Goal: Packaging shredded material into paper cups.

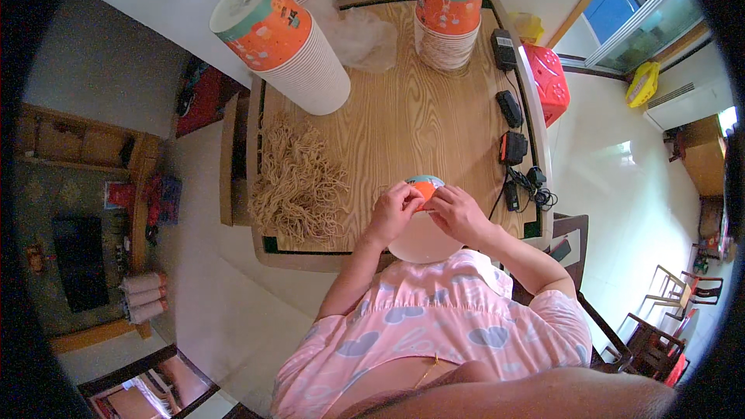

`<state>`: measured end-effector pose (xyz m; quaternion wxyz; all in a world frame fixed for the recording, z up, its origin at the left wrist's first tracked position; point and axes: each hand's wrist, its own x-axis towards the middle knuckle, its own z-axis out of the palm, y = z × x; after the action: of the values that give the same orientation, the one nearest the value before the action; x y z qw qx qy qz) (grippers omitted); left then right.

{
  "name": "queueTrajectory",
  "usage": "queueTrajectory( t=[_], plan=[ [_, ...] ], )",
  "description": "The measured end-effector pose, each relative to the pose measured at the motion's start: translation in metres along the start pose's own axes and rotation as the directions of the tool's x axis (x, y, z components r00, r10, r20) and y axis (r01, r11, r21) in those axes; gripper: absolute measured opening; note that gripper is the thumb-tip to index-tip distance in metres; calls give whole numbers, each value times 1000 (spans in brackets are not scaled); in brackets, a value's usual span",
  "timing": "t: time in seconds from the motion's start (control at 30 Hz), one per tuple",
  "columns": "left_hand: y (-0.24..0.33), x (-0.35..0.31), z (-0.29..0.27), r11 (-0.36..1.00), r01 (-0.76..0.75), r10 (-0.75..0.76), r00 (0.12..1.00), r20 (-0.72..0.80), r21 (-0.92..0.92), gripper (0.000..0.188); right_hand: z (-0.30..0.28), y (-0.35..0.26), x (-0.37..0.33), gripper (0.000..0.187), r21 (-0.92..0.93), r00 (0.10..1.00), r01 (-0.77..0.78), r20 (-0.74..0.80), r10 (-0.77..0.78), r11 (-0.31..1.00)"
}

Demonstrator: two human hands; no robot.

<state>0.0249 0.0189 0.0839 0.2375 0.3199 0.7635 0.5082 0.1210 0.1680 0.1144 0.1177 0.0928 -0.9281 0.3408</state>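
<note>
A paper tub (423,237) with an orange and teal side rests at the table's near edge, its pale open mouth toward me. My left hand (393,208) is closed, fingertips pinched at the tub's orange wall. Opposite it, my right hand (458,213) also pinches there, thumb and fingers bent inward. Any thin cord between the fingertips is too small to make out. Left of my hands lies a loose heap of tan twine (299,182). Beyond the heap leans a tall nested stack of matching tubs (306,62).
At the table's far side stands a shorter tub stack (448,19), beside a clear plastic bag (361,39). Along the right edge lie a black adapter (503,50), a black and orange battery (512,147) and tangled cables (535,186). A red plastic stool (545,85) stands beyond that edge.
</note>
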Motion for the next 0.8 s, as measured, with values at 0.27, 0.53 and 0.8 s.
queueTrajectory(
  t=[0.27,0.53,0.8],
  plan=[
    [-4,-3,-4,983,-88,94,995,-29,158,11,3,3,-6,26,15,995,-76,73,74,997],
    [3,-2,-18,995,-87,93,985,146,-43,13,4,0,-10,26,28,997,-39,66,37,999],
    [-6,0,-20,999,39,-37,983,180,-10,9,3,-1,-11,26,34,993,-90,79,87,995]
  ],
)
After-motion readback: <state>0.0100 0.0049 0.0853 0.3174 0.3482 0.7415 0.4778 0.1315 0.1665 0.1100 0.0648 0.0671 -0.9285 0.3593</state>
